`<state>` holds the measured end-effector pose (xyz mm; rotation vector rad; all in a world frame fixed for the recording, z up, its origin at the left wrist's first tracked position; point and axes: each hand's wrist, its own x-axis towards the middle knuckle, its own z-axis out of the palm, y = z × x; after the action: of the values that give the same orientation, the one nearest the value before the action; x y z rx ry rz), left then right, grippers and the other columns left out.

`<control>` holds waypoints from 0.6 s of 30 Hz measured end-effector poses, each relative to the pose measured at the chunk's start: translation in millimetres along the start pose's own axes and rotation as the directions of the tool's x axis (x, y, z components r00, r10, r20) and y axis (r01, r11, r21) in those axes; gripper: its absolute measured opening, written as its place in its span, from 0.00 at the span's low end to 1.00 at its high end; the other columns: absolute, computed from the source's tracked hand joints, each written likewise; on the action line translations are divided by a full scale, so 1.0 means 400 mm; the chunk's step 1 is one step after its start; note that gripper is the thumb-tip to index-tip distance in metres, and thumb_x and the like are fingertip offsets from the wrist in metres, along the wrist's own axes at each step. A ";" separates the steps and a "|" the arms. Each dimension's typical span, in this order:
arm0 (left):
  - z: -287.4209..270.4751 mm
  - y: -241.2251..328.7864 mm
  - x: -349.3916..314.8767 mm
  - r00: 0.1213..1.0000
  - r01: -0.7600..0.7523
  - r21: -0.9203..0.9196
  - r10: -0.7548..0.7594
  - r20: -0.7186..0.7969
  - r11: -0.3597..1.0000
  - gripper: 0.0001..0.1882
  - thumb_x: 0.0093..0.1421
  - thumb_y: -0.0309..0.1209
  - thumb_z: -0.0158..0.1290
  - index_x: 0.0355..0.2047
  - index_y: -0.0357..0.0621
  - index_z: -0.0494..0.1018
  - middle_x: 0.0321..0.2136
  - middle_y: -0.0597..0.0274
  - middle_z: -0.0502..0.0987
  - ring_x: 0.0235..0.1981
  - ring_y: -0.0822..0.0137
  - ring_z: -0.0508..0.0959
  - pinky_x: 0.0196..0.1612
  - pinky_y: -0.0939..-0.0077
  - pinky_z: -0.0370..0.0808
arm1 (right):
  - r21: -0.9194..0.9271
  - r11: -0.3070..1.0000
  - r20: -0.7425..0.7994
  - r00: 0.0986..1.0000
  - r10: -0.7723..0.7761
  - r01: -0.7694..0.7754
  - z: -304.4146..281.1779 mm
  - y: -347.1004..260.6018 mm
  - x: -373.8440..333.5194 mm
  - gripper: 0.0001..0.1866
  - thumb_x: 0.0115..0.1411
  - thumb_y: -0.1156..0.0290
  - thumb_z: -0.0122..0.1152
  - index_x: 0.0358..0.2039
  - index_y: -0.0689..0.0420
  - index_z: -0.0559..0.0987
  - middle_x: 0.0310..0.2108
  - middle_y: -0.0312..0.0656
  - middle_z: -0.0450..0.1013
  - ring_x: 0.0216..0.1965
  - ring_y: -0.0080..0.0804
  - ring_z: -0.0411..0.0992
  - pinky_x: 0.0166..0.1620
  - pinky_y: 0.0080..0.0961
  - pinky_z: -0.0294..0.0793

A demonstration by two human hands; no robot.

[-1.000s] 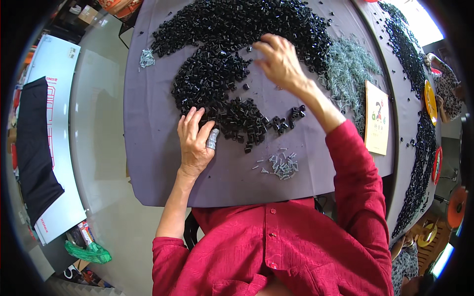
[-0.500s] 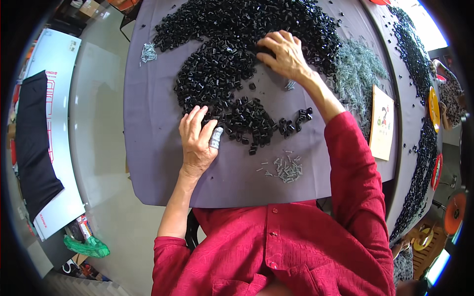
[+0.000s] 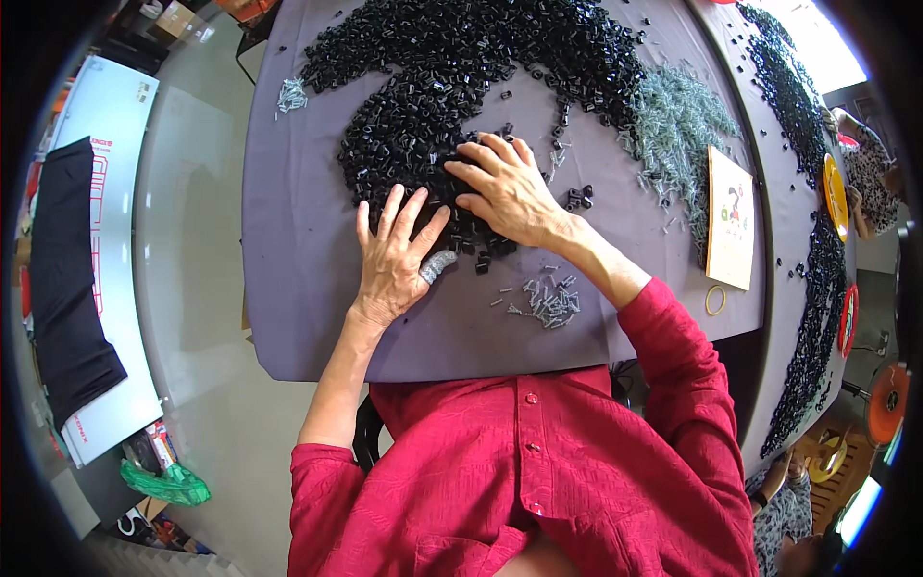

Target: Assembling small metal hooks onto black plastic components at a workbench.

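Note:
Small black plastic clips lie in a broad heap across the grey-clothed table. My left hand rests at the heap's near edge, fingers spread, with a grey wrapping round its thumb. Beside it my right hand lies palm down over clips, its fingers stretched out and apart. Whatever is under its palm is hidden. Between me and the hands sits a small pile of metal nails. A few loose clips are to the right of my right wrist.
A larger spread of nails covers the table's right side, near a yellow-edged booklet and a rubber band. Another small nail pile is far left. More clips line the adjoining table, where other people sit.
My right hand has come toward me and left, drawing clips against the nearer heap beside my left hand. The left hand has shifted slightly right, its fingers spread wider.

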<state>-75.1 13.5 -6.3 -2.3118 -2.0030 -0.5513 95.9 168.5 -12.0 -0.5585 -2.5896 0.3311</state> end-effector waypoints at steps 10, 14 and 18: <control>-0.026 -0.025 -0.069 0.994 0.070 -0.022 -0.071 -0.088 0.997 0.20 0.55 0.32 0.57 0.50 0.52 0.77 0.59 0.54 0.67 0.64 0.50 0.62 0.65 0.39 0.51 | -0.071 0.996 0.057 0.997 -0.057 0.061 -0.014 -0.100 -0.049 0.25 0.56 0.52 0.62 0.53 0.48 0.76 0.59 0.41 0.64 0.65 0.48 0.54 0.64 0.55 0.50; -0.023 -0.023 -0.078 0.986 0.103 -0.053 -0.109 -0.124 0.993 0.19 0.54 0.26 0.55 0.48 0.47 0.77 0.59 0.53 0.68 0.64 0.51 0.63 0.65 0.44 0.53 | -0.069 0.995 0.070 0.995 -0.072 0.076 -0.003 -0.122 -0.052 0.28 0.55 0.50 0.62 0.55 0.47 0.74 0.60 0.41 0.64 0.66 0.48 0.54 0.65 0.56 0.48; -0.008 -0.029 -0.077 0.971 0.134 -0.109 -0.152 -0.183 0.985 0.17 0.52 0.21 0.54 0.44 0.42 0.77 0.57 0.53 0.69 0.62 0.51 0.66 0.64 0.47 0.56 | -0.026 0.991 0.099 0.987 -0.128 0.131 0.019 -0.156 -0.043 0.31 0.56 0.51 0.62 0.58 0.47 0.71 0.61 0.41 0.63 0.66 0.47 0.54 0.65 0.52 0.51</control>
<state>-90.4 -14.7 -14.5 -2.0804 -2.1041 -0.8606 85.6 104.4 -5.2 -0.3913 -2.7138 0.2802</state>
